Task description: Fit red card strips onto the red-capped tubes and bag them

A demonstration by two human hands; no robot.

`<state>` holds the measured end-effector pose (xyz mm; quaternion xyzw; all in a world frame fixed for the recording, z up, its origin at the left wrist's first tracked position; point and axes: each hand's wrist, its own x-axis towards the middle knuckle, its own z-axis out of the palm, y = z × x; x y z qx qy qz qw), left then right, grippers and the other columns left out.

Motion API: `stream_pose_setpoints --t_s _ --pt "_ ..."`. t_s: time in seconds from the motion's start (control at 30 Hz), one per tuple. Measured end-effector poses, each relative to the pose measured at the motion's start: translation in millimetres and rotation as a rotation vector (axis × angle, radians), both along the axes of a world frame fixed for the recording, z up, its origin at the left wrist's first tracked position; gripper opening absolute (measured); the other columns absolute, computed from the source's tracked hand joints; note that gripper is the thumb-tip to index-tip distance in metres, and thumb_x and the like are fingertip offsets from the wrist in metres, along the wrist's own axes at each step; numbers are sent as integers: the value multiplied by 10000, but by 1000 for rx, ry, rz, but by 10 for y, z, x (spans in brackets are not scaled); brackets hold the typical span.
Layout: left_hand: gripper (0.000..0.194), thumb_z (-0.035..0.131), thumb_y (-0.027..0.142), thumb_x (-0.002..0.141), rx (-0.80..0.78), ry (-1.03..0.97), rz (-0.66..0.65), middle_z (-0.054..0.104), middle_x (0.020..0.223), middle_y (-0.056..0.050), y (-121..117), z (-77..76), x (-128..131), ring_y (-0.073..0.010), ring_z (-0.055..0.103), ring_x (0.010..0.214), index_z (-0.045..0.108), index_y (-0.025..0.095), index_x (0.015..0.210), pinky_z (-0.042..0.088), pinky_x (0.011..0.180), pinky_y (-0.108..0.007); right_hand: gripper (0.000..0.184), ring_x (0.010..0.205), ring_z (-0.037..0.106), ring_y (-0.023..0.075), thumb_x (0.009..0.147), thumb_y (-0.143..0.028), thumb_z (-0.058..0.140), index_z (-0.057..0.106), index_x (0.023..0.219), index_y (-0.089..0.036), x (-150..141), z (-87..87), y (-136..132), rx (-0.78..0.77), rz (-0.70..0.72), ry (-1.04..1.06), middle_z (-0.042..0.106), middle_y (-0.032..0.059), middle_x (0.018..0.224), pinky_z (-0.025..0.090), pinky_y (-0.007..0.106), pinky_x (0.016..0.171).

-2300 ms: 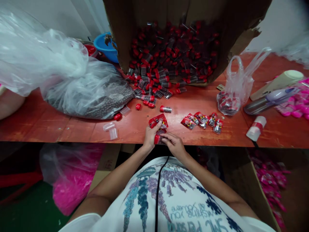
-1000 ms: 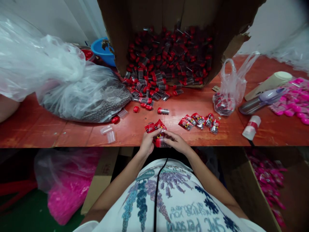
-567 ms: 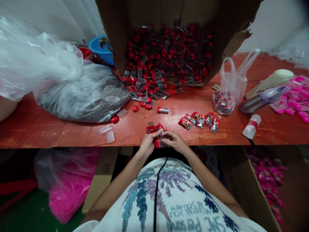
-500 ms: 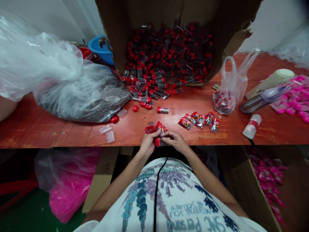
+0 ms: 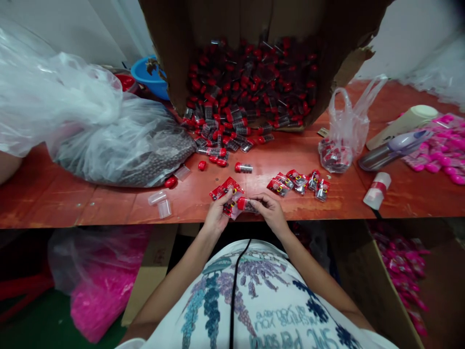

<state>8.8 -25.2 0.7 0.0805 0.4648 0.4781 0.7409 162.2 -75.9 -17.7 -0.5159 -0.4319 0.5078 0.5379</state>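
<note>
"Out in front of the carton [image 5: 165, 39], what is held?"

"Printed red packets [image 5: 227, 186] are pinched between thumb and fingers by the left hand [image 5: 217, 213]. A red-capped tube [image 5: 247, 205] is pinched at its clear end by the right hand [image 5: 273, 213], with its cap turned toward the packets."

"How are they likely to be handled?"

"The tube can be judged light, stiff and slightly slippery, best gripped by the clear barrel. The packets look thin, soft and easily creased, best held by an edge."

"And farther out?"

"Plump packets [image 5: 297, 178] are laid in front of the carton's right side, a bag of dark beads [image 5: 145, 155] is set to its left, and capped tubes [image 5: 236, 116] are heaped at its mouth."
</note>
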Motion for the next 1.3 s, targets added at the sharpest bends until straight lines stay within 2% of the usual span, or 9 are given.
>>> stream_pose_setpoints --t_s 0.17,0.33,0.6,0.77,0.93,1.07,1.17,1.3 --pt "176 744 123 659 11 26 -7 723 735 -56 -26 32 20 -163 671 606 673 109 819 558 644 -276 178 808 587 163 802 -343 632 693 900 -207 6 -20 -13 37 -56 -59 635 28 875 472 274 734" --pt "236 787 165 613 29 42 -51 722 718 -48 -77 3 22 -180 674 614 685 116 820 552 668 -300 215 828 590 178 823 -376 602 682 937 -212 -33 -30 -28 46 -107 -98 637 40 901 487 289 738" --pt "291 823 164 543 197 138 -39 734 766 -46 -158 6 65 -183 677 668 702 123 804 533 712 -307 229 845 583 173 862 -377 545 650 977 -210 -163 -31 -76 89 -264 -200 622 52 935 483 295 773" --pt "301 833 127 493 264 190 -66 733 744 -37 -170 18 56 -176 672 653 708 126 767 525 726 -303 232 818 581 162 833 -378 590 647 991 -218 -184 -81 -80 69 -216 -154 616 39 928 484 283 746" --pt "328 841 128 477 306 194 -157 737 779 -66 -147 48 12 -198 679 696 710 109 778 526 753 -323 243 780 581 152 790 -368 648 641 980 -217 -170 -90 -81 51 -152 -94 625 31 910 484 268 709" --pt "287 829 167 525 288 172 -104 728 746 -43 -143 48 20 -170 667 655 704 123 779 525 719 -298 242 768 576 152 789 -365 650 633 983 -221 -183 -68 -114 76 -162 -152 619 28 901 486 274 717" --pt "283 839 161 500 292 195 -118 714 710 -38 -165 28 52 -158 654 626 692 113 738 521 681 -279 237 797 582 157 793 -362 645 609 987 -229 -212 -71 -138 88 -187 -189 618 27 912 489 286 750" --pt "299 842 174 492 304 187 -113 705 707 -25 -195 11 97 -149 645 605 682 125 740 519 656 -278 253 712 588 143 807 -394 610 529 983 -232 -264 -95 -132 4 -228 -51 604 12 870 511 269 658"
